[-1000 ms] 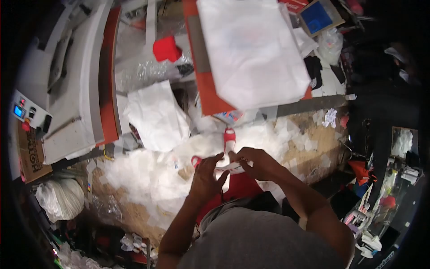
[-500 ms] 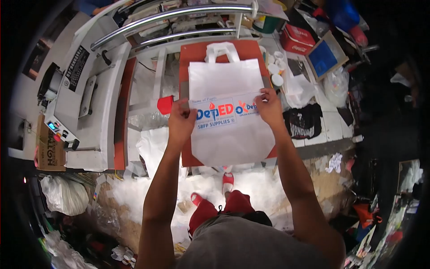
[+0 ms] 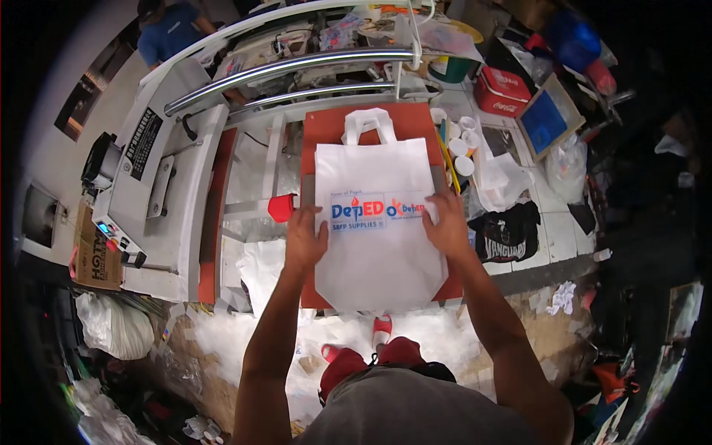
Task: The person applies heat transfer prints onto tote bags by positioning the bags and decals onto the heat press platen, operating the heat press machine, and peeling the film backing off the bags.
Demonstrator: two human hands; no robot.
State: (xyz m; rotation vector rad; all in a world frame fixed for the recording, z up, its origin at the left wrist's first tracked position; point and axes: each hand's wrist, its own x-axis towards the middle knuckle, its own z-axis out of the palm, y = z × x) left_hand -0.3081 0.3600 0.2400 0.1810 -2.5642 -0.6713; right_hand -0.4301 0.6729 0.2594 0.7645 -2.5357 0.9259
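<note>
And here's the white bag [image 3: 378, 267], lying flat on the red-brown surface [image 3: 320, 126], loop handles [image 3: 371, 127] pointing away from the person! Across its middle sits the lettering, seemingly on a thin, clear printed sheet [image 3: 365, 214], though its edges are hard to make out. The left hand [image 3: 308, 233] is at the bag's left side, half open, thumb well apart from the loosely bent fingers; over on the right edge, the right hand [image 3: 445, 224] is open too, fingers reaching forward, and neither shows anything clamped in it. A red block [image 3: 281, 208] sits just beside the left hand.

Now, the feel of it: this bag looks very light, soft and floppy, quick to crease, so I'd take it by the side edges or handles and keep it taut. The sheet looks slicker and slightly stiffer, likely to skate over the cloth; opposite edges are the place to hold, fingertips light, clear of the lettering
</note>
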